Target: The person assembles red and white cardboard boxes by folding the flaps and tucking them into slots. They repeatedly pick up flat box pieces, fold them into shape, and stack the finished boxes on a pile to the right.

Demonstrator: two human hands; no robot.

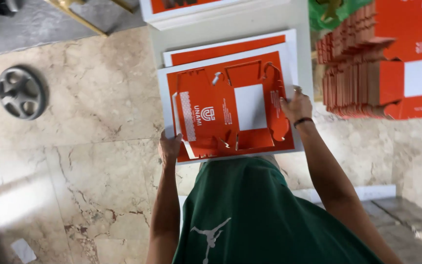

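The person stands over a pale worktop point(230, 27), holding a die-cut orange box blank point(230, 110) flat on top of a stack of orange printed sheets with white margins point(169, 83) at the worktop's near edge. The left hand point(170, 146) grips the blank's near left corner, fingers curled under the card and thumb on top, closed on it. The right hand point(296, 105) is at the blank's right edge, fingers bent and pinching a rounded tab there; a dark band sits on that wrist. The blank has a white square panel point(250, 106) near its middle and cut tabs along its far and near edges. A second stack of the same sheets point(211, 7) lies at the worktop's far edge, apart from the near one. To the right, off the worktop, a tall pile of punched-out orange blanks point(357, 73) is stacked in uneven bundles, with a green bag point(326, 12) behind it. On the marble floor point(84, 171) to the left stands a round grey wheeled base point(21, 93), well apart from the work. The person's green shirt point(250, 215) fills the near foreground.
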